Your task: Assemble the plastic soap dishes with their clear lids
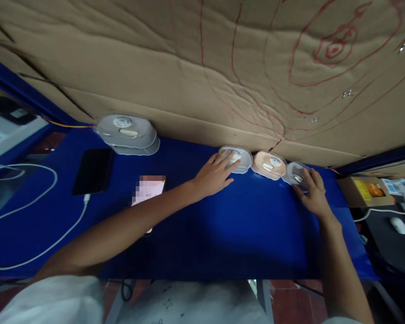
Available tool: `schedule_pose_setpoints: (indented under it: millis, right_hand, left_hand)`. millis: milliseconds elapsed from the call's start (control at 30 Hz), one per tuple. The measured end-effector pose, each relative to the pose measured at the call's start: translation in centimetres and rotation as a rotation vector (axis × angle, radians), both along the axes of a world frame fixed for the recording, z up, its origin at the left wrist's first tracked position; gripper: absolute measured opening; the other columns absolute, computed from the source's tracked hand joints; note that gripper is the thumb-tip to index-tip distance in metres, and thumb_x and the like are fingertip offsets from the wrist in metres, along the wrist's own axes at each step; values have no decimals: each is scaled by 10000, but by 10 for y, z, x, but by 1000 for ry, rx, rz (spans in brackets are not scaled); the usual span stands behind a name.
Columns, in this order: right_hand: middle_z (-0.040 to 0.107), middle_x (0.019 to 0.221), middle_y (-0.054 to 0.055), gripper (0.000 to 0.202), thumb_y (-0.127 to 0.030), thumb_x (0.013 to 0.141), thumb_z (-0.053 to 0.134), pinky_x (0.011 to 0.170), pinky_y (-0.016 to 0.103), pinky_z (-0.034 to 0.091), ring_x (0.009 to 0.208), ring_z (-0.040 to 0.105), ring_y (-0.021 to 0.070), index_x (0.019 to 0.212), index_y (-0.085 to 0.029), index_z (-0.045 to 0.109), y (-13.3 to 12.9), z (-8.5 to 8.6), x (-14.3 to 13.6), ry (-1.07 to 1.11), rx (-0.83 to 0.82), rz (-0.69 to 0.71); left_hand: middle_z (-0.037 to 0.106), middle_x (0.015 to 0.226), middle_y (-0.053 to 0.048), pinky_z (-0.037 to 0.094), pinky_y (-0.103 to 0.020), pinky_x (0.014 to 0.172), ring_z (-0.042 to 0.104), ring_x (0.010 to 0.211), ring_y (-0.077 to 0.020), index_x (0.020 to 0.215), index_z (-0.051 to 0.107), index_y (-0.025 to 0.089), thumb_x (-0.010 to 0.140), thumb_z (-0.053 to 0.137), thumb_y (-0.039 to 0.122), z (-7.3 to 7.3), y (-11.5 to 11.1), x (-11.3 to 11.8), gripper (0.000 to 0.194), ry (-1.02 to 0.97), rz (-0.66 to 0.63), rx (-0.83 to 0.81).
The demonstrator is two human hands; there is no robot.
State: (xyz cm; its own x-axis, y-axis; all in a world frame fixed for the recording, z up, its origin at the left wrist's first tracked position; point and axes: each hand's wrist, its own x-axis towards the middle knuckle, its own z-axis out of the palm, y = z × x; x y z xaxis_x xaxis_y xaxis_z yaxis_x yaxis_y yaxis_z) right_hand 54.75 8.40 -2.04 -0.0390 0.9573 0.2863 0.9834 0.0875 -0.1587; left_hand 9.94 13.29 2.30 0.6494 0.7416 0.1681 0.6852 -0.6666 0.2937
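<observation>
Left grip (214, 176) and right grip (313, 191) at two ends of a row

Three lidded containers, far side of the table (249, 225), right of middle: left gray container (245, 163), peach container (269, 166), right gray container (291, 173). All sit close together by the cardboard wall (175, 67); it probably serves as a backstop to line them up. Lids up, so stickers and pale ovals show.

My left grip is loose and opened out, fingers spread over the left gray lid, not wrapped round it; reads as steadying, not lifting. My right grip bends over the right gray container, thumb toward its near side; can't tell if it's closed on it or just resting. Peach one sits between, no hand on it. Pressing the ends likely keeps the row tight.

Far left, well apart: container stack (130, 132), also by the cardboard. Nearer me, black phone (93, 171) on a white cable (77, 220), presumably charging. Lit phone (150, 189) lies partly hidden under my left forearm (121, 234); screen partly pixelated.
</observation>
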Motion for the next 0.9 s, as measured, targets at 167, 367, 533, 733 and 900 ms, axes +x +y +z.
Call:
schedule_pose_setpoints:
  millis: [167,367,533,733,900]
  right_hand:
    - [259,1766,235,818,-644,1013,521,1195,764,315,1627,240,481,1690,-230,321,19,-3,-55,-30,-53,-1]
    - [193,1793,228,755,-579,1082,429,1201,859,102,1664,146,468,1725,-254,202,23,25,-131,-24,-52,32]
    - [262,1790,152,779,-558,1098,440,1306,649,258,1669,238,334,1744,-305,86,-34,48,-221,124,-81,570]
    - [341,1753,185,1142,-669,876,785,1236,675,396,1569,410,433,1745,-294,147,-66,33,-261,304,-353,751]
    - [405,1720,140,928,-563,889,824,1246,681,388,1560,403,425,1676,-358,377,-61,27,-251,482,-379,756]
  left_hand:
    - [493,1650,-228,454,-615,1142,483,1496,-447,1504,594,173,1061,580,223,-2,-59,-42,446,-1,26,81]
    - [609,1487,-176,496,-570,1073,588,1353,-381,1456,602,254,1009,660,188,-8,-119,-65,456,-100,15,21]
    - [335,1720,-224,375,-658,1202,379,1561,-451,1631,382,294,829,897,307,-18,-115,-65,954,-216,26,-196]
    - [545,1573,-173,395,-656,1199,514,1476,-423,1622,345,326,785,920,327,-31,-110,-65,1015,-366,56,-438]
    - [511,1569,-181,415,-653,1194,523,1452,-428,1604,328,328,747,955,394,-33,-116,-69,1064,-624,194,-591]
